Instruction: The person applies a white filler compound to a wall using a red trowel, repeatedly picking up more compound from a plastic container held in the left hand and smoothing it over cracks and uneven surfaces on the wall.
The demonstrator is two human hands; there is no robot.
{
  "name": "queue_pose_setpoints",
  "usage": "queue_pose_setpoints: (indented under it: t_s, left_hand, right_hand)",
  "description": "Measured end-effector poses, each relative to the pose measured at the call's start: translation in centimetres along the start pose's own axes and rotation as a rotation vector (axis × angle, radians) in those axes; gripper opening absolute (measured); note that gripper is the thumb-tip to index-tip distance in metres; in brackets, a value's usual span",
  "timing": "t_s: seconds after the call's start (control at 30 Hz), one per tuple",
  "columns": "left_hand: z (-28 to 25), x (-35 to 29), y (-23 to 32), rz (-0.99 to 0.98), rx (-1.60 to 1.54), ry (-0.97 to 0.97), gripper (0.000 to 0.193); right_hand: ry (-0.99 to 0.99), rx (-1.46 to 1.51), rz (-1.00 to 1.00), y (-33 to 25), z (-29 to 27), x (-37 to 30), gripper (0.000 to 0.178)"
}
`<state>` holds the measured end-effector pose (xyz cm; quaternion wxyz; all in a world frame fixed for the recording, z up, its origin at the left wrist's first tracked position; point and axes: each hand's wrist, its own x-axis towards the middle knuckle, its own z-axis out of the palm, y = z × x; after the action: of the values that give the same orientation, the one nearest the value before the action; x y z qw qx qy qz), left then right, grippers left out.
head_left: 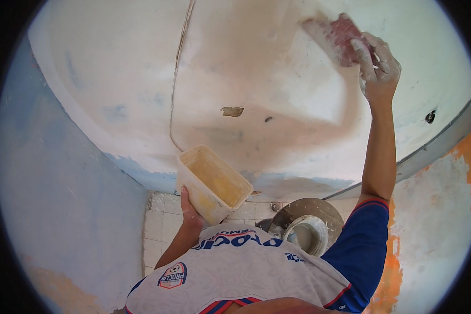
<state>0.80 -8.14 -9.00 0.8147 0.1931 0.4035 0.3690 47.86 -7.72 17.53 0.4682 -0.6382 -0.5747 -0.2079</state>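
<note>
My right hand [378, 65], dusted with white, is raised to the upper right of the pale wall [293, 63]. Its fingers grip a dark red, white-smeared piece [344, 39] against the wall; whether it is a rag or a sponge I cannot tell. Around it, brownish patches that look damp spread over the surface. Low and left of centre, my left hand [191, 209] is closed on the side of a rectangular white plastic tub [209, 212], partly hidden behind it. The tub is tilted, its inside stained yellowish.
A cable [178, 68] runs down the wall. One chipped hole [232, 111] and a dark hole [430, 116] mark it. Below stands a whitish round bucket [319, 236] on a tiled floor [159, 220]. A bluish wall [52, 157] flanks the left, an orange-patched wall [429, 220] the right.
</note>
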Motion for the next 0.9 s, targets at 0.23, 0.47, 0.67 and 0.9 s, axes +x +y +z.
queue_pose_setpoints:
  t_s: [0.23, 0.47, 0.67, 0.9]
  left_hand:
    - [0.1, -0.6, -0.1, -0.072, -0.143, -0.059, 0.073]
    - [0.3, -0.2, 0.8, -0.067, -0.110, -0.036, 0.073]
    - [-1.4, 0.5, -0.3, 0.030, -0.109, -0.026, 0.072]
    - [-2.4, 0.7, -0.5, -0.024, -0.146, -0.022, 0.072]
  right_hand:
    - [0.039, -0.286, -0.457, -0.2, 1.0, 1.1, 0.014]
    - [-0.187, -0.263, -0.413, -1.5, 1.6, 1.3, 0.015]
    - [0.037, -0.286, -0.464, -1.3, 1.0, 0.6, 0.011]
    - [0.054, -0.322, -0.596, -0.6, 2.0, 0.3, 0.007]
